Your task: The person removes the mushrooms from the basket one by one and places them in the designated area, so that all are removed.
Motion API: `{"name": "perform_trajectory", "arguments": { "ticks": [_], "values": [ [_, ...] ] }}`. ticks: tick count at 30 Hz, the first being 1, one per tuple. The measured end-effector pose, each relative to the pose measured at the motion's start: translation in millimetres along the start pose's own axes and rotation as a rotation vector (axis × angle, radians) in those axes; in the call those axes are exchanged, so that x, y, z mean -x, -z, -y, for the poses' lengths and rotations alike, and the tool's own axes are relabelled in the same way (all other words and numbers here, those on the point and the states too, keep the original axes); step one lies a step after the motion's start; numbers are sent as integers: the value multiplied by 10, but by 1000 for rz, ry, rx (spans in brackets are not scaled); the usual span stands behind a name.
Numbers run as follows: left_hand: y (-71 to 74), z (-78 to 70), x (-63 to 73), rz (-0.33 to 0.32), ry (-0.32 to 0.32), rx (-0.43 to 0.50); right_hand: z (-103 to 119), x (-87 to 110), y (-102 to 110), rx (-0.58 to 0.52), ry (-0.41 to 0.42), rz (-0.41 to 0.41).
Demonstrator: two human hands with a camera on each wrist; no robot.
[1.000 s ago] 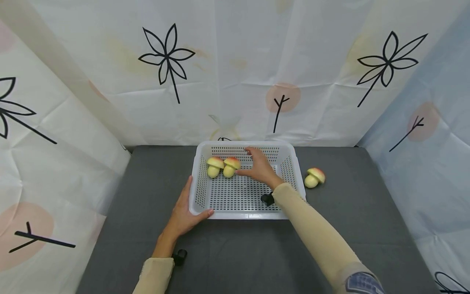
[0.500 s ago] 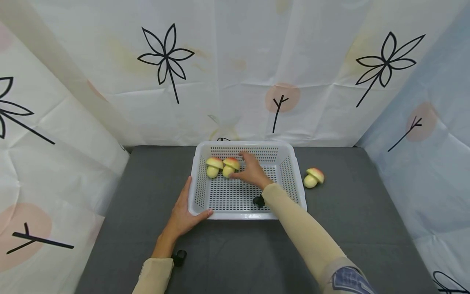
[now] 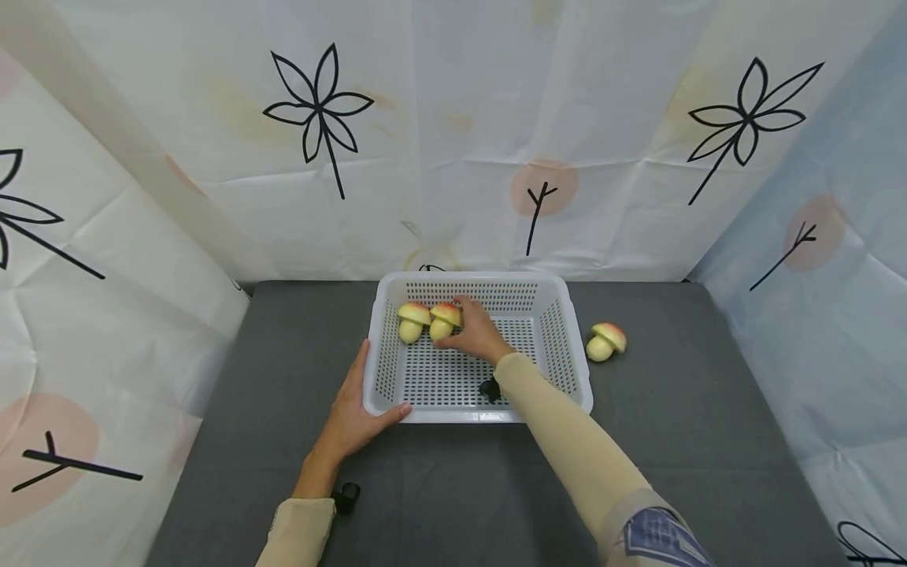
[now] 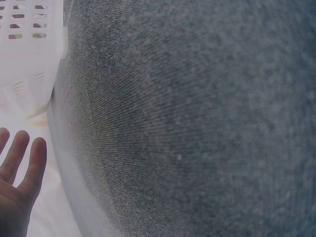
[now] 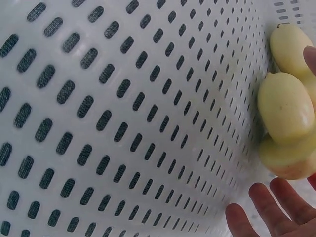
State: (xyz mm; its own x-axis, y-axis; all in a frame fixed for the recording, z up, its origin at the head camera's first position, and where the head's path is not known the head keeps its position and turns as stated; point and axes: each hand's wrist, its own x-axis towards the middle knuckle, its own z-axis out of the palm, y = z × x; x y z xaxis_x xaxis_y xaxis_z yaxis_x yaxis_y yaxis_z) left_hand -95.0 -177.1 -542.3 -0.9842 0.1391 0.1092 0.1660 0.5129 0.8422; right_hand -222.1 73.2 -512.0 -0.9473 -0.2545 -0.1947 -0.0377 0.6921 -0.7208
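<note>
A white perforated plastic basket [image 3: 462, 416] stands on the dark grey cloth. Inside, at the left, two yellow toy mushrooms with reddish caps sit side by side: the left mushroom [image 3: 410, 328] and the right mushroom [image 3: 441, 328]. My right hand [image 3: 476, 331] reaches into the basket, its thumb by the stem and a finger at the cap of the right mushroom; other fingers [image 5: 270, 203] show apart below it in the right wrist view. My left hand [image 3: 354, 413] rests against the basket's front left corner, fingers straight along the side, thumb at the front rim.
A third toy mushroom [image 3: 605, 342] lies on the grey table cloth [image 3: 439, 496], just outside the basket's right wall. Printed white fabric [image 3: 453, 142] hangs behind the table and along both sides.
My right hand has moved left within the basket, and its thumb and fingers have come around the right mushroom. The left hand and all the mushrooms have stayed in place.
</note>
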Motion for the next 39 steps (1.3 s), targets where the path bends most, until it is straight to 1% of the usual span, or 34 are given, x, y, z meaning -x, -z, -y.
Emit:
{"name": "perform_trajectory", "arguments": {
  "ticks": [10,17,23,29,39],
  "values": [
    [-5,5,-4,-2,-13,12,36,-1,-26,59,-20,18],
    [-10,-6,-7,-4,-29,23,58,-10,-45,94,-23,2],
    [-8,-21,-3,-7,-27,30,52,-23,-65,132,-34,-11],
    [-10,-15,-6,-10,-26,13,54,-34,-82,159,-39,-17],
    [-5,-26,4,-3,-18,15,73,-40,-126,159,-61,-43]
  ]
}}
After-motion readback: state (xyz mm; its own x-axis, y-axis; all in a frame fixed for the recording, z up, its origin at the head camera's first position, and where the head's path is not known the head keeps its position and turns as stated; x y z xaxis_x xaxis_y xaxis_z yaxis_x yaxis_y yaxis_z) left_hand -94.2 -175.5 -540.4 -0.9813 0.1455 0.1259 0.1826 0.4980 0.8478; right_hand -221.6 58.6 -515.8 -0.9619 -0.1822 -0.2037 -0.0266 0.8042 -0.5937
